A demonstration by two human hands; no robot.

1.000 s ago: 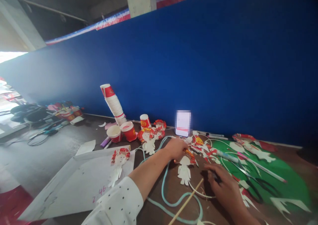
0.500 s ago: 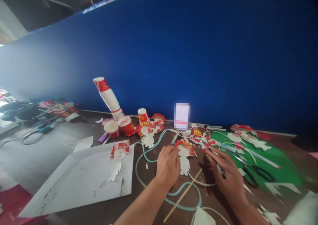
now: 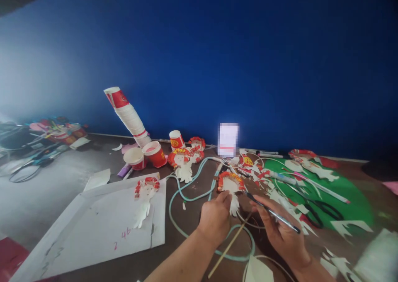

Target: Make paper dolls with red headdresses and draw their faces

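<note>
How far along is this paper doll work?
Several red-hatted dolls lie by the cups, looking finished; another doll lies on the white board. The left hand steadies a paper doll while the right hand holds a pen near it. Its face looks blank, so drawing probably remains; a wooden stick lies loose beside the hands.

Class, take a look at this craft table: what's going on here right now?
A person works with two bare hands at a cluttered brown table. The left hand rests its fingertips on a white paper doll with red-fringed hair. The right hand holds a thin dark pen, tip towards the doll. A thin wooden stick lies between the hands. A leaning stack of red-and-white paper cups stands behind, and black-handled scissors lie on a green sheet.
</note>
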